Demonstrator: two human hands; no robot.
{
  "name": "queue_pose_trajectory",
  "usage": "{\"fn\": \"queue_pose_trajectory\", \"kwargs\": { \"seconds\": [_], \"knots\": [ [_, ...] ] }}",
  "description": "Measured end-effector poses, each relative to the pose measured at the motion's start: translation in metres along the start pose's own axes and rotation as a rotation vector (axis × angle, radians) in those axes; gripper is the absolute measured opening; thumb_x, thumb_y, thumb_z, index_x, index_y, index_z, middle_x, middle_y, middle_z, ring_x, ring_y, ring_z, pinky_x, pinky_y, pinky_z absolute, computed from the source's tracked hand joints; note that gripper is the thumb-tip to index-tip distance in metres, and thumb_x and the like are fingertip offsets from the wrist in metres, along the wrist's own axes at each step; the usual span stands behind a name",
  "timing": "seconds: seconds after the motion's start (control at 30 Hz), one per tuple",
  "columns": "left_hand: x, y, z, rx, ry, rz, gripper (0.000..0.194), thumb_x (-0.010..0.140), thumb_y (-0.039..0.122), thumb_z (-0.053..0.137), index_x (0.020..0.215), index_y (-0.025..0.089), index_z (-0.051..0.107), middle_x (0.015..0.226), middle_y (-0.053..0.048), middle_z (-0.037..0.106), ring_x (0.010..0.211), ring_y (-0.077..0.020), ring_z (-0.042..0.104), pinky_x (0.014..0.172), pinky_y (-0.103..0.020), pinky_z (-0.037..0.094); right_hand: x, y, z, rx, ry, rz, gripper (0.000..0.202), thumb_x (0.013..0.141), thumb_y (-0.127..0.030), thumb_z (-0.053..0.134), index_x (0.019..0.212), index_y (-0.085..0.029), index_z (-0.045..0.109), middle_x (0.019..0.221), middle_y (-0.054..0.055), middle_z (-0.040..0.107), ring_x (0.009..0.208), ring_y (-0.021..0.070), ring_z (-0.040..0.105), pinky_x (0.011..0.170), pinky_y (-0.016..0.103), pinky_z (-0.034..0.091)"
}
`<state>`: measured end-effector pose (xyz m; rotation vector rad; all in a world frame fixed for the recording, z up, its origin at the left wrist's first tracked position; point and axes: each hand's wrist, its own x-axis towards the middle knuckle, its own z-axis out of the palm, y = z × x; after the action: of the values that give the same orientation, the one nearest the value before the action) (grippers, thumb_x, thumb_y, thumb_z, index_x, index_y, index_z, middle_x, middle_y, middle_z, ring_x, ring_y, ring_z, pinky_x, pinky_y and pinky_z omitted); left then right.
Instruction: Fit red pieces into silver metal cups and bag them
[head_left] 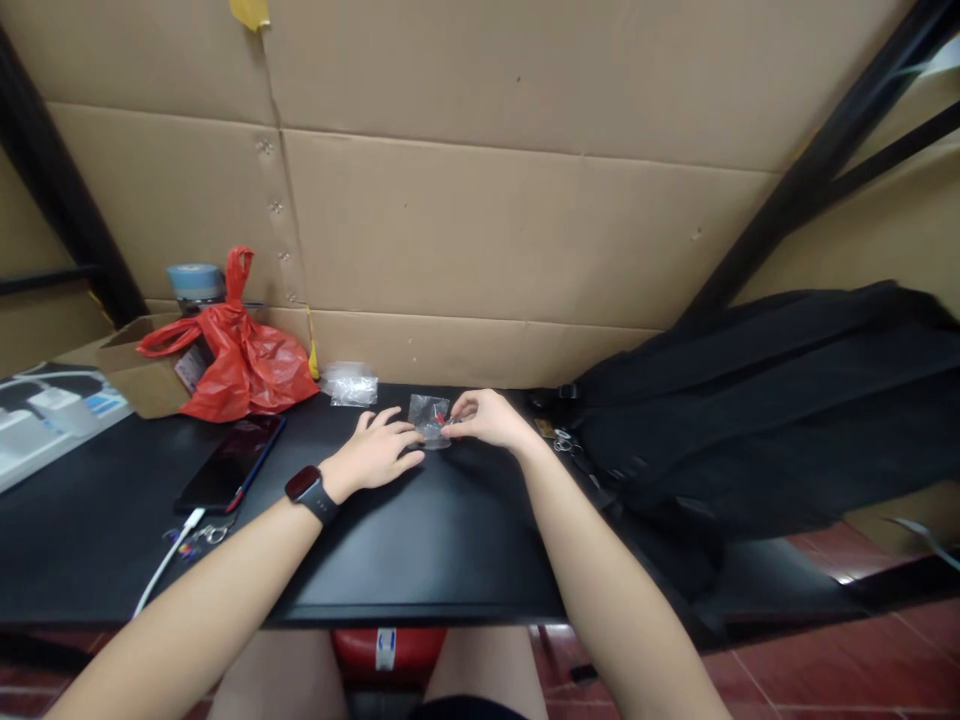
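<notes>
On the black table (420, 540) lies a small clear plastic bag (427, 408). My right hand (487, 418) is at the bag's right side, its thumb and fingers pinched on a small red item (442, 420) that partly overlaps the bag. My left hand (379, 450), below a dark wristwatch (309, 490), rests on the table with its fingers spread, the fingertips near the bag's left edge. More clear plastic bags (352, 388) lie against the cardboard, beyond the left hand.
A phone (234, 465), white cable (169, 560) and keyring (216, 533) lie left. Behind them are a red bag (247, 365), a cardboard box (146, 375) and a power strip (56, 420). A black backpack (780, 410) covers the right side beside keys (564, 440).
</notes>
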<state>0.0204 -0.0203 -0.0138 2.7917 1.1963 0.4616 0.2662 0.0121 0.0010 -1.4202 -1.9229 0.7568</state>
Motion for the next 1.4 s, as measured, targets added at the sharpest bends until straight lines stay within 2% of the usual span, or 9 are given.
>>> {"fn": "queue_pose_trajectory", "kwargs": {
  "seconds": [0.1, 0.2, 0.43, 0.63, 0.73, 0.9, 1.03, 1.27, 1.4],
  "knots": [
    [-0.001, 0.0, 0.001, 0.017, -0.013, 0.031, 0.038, 0.097, 0.05, 0.045, 0.124, 0.034, 0.065, 0.124, -0.008, 0.063, 0.124, -0.0312, 0.043, 0.102, -0.049, 0.031, -0.001, -0.002, 0.001, 0.003, -0.02, 0.013, 0.037, 0.054, -0.038, 0.089, 0.076, -0.016, 0.068, 0.071, 0.004, 0.074, 0.071, 0.0205, 0.071, 0.062, 0.026, 0.05],
    [-0.001, 0.002, 0.001, 0.078, -0.003, 0.024, 0.039, 0.097, 0.05, 0.044, 0.126, 0.034, 0.065, 0.115, -0.009, 0.062, 0.118, -0.03, 0.045, 0.099, -0.047, 0.033, -0.003, -0.006, 0.002, 0.001, -0.046, 0.037, 0.035, 0.054, -0.036, 0.089, 0.074, -0.016, 0.068, 0.069, 0.004, 0.073, 0.069, 0.0203, 0.07, 0.06, 0.026, 0.049],
    [-0.001, 0.001, 0.006, 0.07, -0.001, -0.005, 0.04, 0.098, 0.05, 0.042, 0.128, 0.036, 0.064, 0.133, -0.01, 0.057, 0.133, -0.0367, 0.034, 0.105, -0.056, 0.028, -0.005, -0.009, 0.002, -0.09, -0.058, 0.059, 0.035, 0.053, -0.04, 0.088, 0.069, -0.018, 0.067, 0.07, 0.002, 0.073, 0.064, 0.0168, 0.066, 0.057, 0.024, 0.045],
    [-0.001, -0.004, 0.011, 0.055, 0.009, 0.017, 0.04, 0.097, 0.05, 0.043, 0.128, 0.037, 0.063, 0.135, -0.008, 0.058, 0.132, -0.036, 0.036, 0.105, -0.056, 0.028, -0.006, -0.011, 0.004, -0.234, -0.089, 0.019, 0.032, 0.053, -0.034, 0.087, 0.074, -0.019, 0.067, 0.074, -0.001, 0.072, 0.067, 0.0157, 0.065, 0.06, 0.023, 0.043],
    [0.0, -0.003, 0.009, 0.069, 0.005, 0.019, 0.039, 0.097, 0.05, 0.044, 0.129, 0.037, 0.061, 0.134, -0.008, 0.059, 0.131, -0.0359, 0.037, 0.104, -0.055, 0.029, -0.008, -0.014, 0.009, -0.289, -0.102, 0.012, 0.031, 0.057, -0.033, 0.087, 0.079, -0.021, 0.068, 0.075, -0.001, 0.071, 0.066, 0.0159, 0.065, 0.06, 0.024, 0.043],
    [0.0, 0.001, 0.002, 0.046, -0.023, 0.001, 0.038, 0.095, 0.048, 0.049, 0.127, 0.033, 0.062, 0.133, -0.008, 0.06, 0.133, -0.0367, 0.035, 0.104, -0.055, 0.03, -0.01, -0.02, 0.016, -0.462, -0.022, 0.048, 0.031, 0.062, -0.041, 0.086, 0.078, -0.022, 0.067, 0.078, 0.003, 0.071, 0.07, 0.0185, 0.065, 0.06, 0.025, 0.041],
    [0.0, -0.001, -0.001, 0.039, -0.078, -0.006, 0.039, 0.095, 0.05, 0.048, 0.127, 0.034, 0.063, 0.138, -0.008, 0.058, 0.133, -0.0384, 0.034, 0.103, -0.056, 0.029, -0.01, -0.022, 0.016, -0.509, -0.012, 0.061, 0.034, 0.063, -0.045, 0.085, 0.083, -0.024, 0.067, 0.081, 0.004, 0.071, 0.071, 0.0198, 0.065, 0.06, 0.025, 0.04],
    [-0.001, -0.001, -0.002, 0.028, -0.088, 0.003, 0.038, 0.094, 0.05, 0.051, 0.128, 0.038, 0.064, 0.14, -0.007, 0.056, 0.134, -0.0377, 0.035, 0.105, -0.056, 0.029, -0.007, -0.015, 0.015, -0.365, -0.132, -0.038, 0.03, 0.066, -0.023, 0.084, 0.09, -0.023, 0.066, 0.072, -0.004, 0.071, 0.069, 0.015, 0.066, 0.063, 0.023, 0.041],
    [0.0, 0.002, -0.004, 0.047, -0.107, 0.005, 0.037, 0.094, 0.049, 0.051, 0.127, 0.038, 0.064, 0.142, -0.007, 0.054, 0.134, -0.037, 0.034, 0.105, -0.055, 0.028, -0.008, -0.02, 0.019, -0.407, -0.077, -0.036, 0.026, 0.073, -0.02, 0.079, 0.093, -0.025, 0.064, 0.075, -0.006, 0.071, 0.073, 0.0136, 0.065, 0.062, 0.022, 0.037]
  ]
}}
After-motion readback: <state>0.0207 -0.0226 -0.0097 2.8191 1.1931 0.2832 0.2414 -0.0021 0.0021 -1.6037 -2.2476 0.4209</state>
